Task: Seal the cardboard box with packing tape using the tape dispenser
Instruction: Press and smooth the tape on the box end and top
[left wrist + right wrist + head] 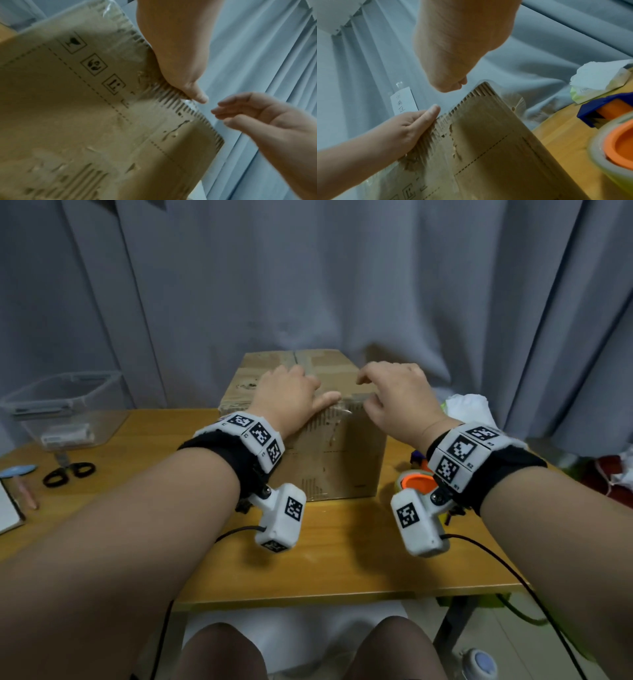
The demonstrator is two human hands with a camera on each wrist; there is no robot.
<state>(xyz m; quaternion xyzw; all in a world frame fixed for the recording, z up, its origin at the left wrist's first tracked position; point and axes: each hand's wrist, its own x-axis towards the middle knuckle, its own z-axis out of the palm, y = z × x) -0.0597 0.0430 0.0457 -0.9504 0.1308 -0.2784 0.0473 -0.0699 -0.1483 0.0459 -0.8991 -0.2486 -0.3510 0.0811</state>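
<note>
A brown cardboard box (329,453) with closed flaps stands in the middle of the wooden table (342,559). Shiny clear tape (346,405) shows at its front top edge. My left hand (291,392) lies flat on the box top, thumb stretched along that edge; the left wrist view shows the thumb (197,94) on the box (85,121). My right hand (397,395) hovers just over the top's right part with loosely curled fingers, holding nothing. The tape dispenser (416,482), blue with an orange core, sits on the table right of the box, seen close in the right wrist view (616,146).
A clear plastic bin (65,409) and black scissors (68,472) sit at the table's left, with a notebook (8,508) at the left edge. A white tissue pack (466,405) lies behind the right hand. Grey curtains (308,285) hang close behind the box.
</note>
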